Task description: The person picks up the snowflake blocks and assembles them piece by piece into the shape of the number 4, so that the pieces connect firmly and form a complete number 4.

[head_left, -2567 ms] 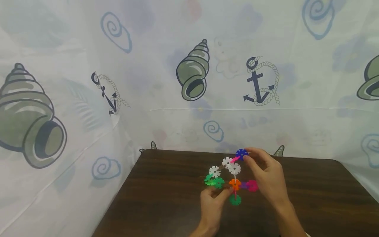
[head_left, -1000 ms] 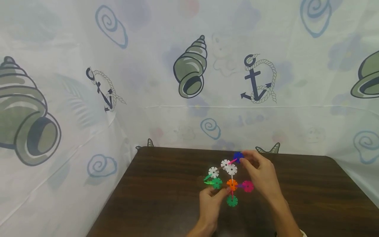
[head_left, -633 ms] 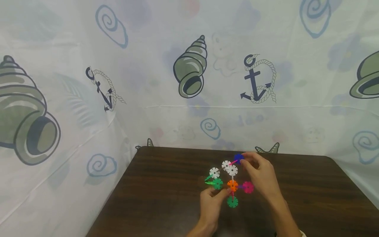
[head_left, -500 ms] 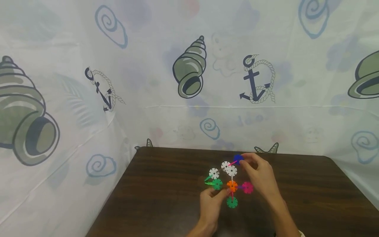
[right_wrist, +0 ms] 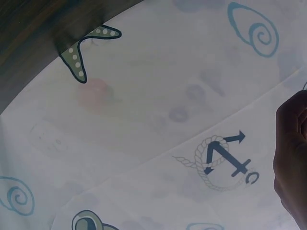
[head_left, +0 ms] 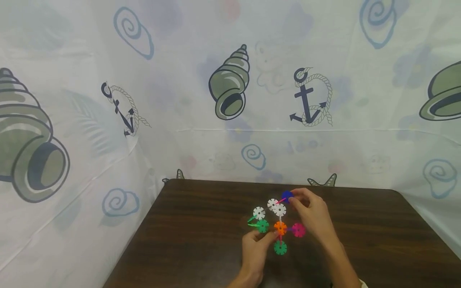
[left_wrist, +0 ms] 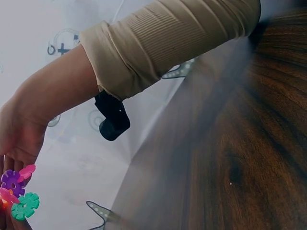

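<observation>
Notched plastic discs are joined edge to edge into a small branching chain held over the table. My right hand (head_left: 312,214) pinches the blue disc (head_left: 287,195) at the chain's top end. From below, my left hand (head_left: 254,250) pinches the chain, thumb tip beside the orange disc (head_left: 280,228). Several white discs (head_left: 259,213) form the upper part. A green disc (head_left: 262,226) sits above the left fingers, another green disc (head_left: 280,248) hangs under the orange one, and a magenta disc (head_left: 298,230) sticks out right. The left wrist view shows a purple disc (left_wrist: 11,182) near the right hand.
A dark wood-grain table (head_left: 187,240) lies beneath the hands. White cloth (head_left: 187,100) printed with shells, anchors and starfish hangs behind and at the left. The right arm's tan sleeve (left_wrist: 168,43) crosses the left wrist view, with a black device (left_wrist: 114,120) under its cuff.
My right hand and the blue disc have sunk slightly, and the whole chain sits a little lower. The blue disc's face has turned. Both hands keep their holds; the head view has shifted slightly.
</observation>
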A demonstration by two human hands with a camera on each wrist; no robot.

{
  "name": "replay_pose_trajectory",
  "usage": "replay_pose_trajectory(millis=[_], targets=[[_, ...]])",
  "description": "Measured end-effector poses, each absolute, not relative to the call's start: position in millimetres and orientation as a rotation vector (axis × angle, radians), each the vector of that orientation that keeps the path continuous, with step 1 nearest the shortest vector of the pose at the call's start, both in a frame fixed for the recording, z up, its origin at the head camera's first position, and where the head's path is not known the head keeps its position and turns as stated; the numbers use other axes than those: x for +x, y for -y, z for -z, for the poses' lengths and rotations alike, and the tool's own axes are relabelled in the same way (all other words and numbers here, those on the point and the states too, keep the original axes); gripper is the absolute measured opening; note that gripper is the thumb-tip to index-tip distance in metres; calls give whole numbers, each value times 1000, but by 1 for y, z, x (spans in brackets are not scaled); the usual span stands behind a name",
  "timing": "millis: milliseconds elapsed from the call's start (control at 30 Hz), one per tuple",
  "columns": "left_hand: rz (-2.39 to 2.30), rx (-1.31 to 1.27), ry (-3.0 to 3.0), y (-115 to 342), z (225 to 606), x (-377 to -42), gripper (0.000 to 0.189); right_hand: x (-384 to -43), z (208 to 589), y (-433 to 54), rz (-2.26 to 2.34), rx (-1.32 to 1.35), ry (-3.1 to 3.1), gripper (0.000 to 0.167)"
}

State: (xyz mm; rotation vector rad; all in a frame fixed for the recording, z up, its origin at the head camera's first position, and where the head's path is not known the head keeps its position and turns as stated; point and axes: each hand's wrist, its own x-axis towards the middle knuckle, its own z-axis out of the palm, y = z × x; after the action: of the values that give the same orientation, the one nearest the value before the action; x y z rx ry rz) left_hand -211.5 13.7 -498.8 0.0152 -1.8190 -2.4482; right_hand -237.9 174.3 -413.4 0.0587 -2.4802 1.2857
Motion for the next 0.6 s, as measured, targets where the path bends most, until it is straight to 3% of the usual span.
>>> replay_pose_trajectory(millis=[600], targets=[[2483, 43, 1816, -12, 508, -214, 22, -245, 425, -176, -1291, 73, 2513, 24]])
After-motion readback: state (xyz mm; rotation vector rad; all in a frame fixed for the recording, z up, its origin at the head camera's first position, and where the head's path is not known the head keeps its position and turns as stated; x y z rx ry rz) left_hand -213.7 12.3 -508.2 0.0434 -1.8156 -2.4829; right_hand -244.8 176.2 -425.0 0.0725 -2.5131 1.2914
